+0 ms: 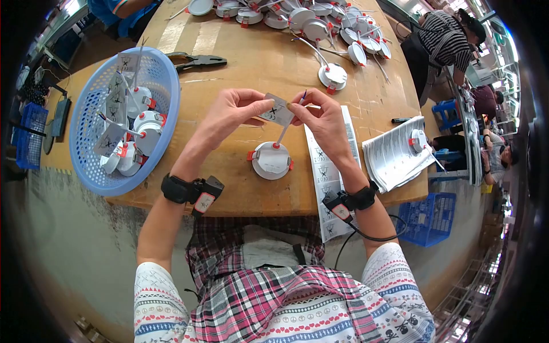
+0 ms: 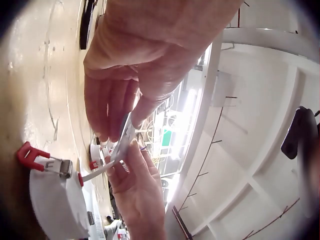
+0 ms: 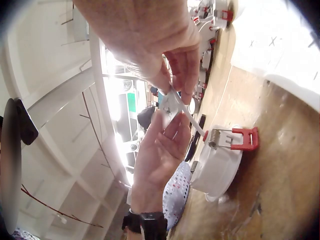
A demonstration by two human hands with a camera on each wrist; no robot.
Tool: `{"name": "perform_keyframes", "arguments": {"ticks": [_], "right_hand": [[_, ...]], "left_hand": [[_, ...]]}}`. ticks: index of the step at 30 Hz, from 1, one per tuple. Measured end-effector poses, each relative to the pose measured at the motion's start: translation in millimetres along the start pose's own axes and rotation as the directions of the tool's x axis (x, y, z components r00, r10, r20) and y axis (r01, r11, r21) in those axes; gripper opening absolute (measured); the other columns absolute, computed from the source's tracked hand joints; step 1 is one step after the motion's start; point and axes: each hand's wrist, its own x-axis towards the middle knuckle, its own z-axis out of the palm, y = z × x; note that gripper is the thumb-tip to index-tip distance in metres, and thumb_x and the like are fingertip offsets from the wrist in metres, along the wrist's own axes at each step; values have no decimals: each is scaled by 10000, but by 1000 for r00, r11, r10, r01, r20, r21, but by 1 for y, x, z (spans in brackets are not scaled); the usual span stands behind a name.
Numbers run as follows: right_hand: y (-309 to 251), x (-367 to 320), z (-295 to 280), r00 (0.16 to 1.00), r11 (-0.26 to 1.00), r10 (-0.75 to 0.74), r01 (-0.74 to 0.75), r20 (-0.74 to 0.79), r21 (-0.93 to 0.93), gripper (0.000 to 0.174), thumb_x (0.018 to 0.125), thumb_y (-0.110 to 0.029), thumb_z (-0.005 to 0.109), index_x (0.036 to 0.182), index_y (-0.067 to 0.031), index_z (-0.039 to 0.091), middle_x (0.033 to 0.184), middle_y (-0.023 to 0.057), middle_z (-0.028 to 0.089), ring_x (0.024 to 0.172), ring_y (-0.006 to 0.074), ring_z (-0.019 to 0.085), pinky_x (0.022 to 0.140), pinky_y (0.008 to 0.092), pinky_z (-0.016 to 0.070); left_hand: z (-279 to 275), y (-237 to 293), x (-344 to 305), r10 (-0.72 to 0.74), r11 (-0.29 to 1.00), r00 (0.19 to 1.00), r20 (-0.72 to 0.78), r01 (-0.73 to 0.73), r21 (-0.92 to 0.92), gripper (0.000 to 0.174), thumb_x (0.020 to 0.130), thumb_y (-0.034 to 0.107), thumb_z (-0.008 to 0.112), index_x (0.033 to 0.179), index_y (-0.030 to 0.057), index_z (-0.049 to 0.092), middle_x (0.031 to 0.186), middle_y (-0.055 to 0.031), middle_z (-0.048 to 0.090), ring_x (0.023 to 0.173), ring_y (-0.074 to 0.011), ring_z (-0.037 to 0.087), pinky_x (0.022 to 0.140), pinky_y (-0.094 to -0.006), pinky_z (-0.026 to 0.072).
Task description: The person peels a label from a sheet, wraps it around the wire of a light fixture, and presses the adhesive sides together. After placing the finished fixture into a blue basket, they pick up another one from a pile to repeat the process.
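Observation:
A silver-grey printed label is stretched between both hands over the table. My left hand pinches its left end between thumb and fingers. At the other end, my right hand pinches the label together with the white cable, whose tip pokes up past the fingers. That cable runs down to a round white downlight lying on the table below the hands. Red-tipped spring clips stick out from the lamp's sides. In the left wrist view, the label appears folded around the cable near the fingertips.
Left stands a blue basket holding several labelled downlights. Pliers lie behind it, and a pile of downlights covers the table's far end. A label sheet, a stack of sheets and a marker lie right.

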Motion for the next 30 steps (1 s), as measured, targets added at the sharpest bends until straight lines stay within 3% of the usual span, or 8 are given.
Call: {"name": "perform_keyframes", "arguments": {"ticks": [8,20,23,30], "right_hand": [[1,0,1,1000,999,15,-15,3,44,132,847,-87,610,917,19,574,742,41,577,684,119,628,566,209,509],[0,-1,2,1000,998,15,-16,20,67,121,869,-83,578,914,28,558,761,57,572,681,118,619,572,214,507],[3,1,1,999,998,11,-13,38,65,127,878,-93,568,905,29,549,768,63,572,687,126,624,573,222,514],[1,0,4,990,986,75,-91,118,139,153,911,-128,519,964,8,473,832,91,554,678,166,638,585,235,536]], "left_hand": [[6,-7,2,69,995,994,-86,-63,77,182,847,203,630,844,21,632,782,-27,632,728,-73,591,672,-219,500],[5,-10,0,80,993,989,-124,-68,98,188,852,222,623,832,36,630,772,-21,630,719,-65,580,682,-219,485],[14,-3,-1,53,998,975,-214,-42,55,195,853,234,622,848,40,632,777,-19,633,730,-66,582,683,-218,484],[9,-11,0,71,997,976,-205,-69,19,174,856,224,612,855,51,632,798,-17,630,744,-62,581,702,-220,479]]}}
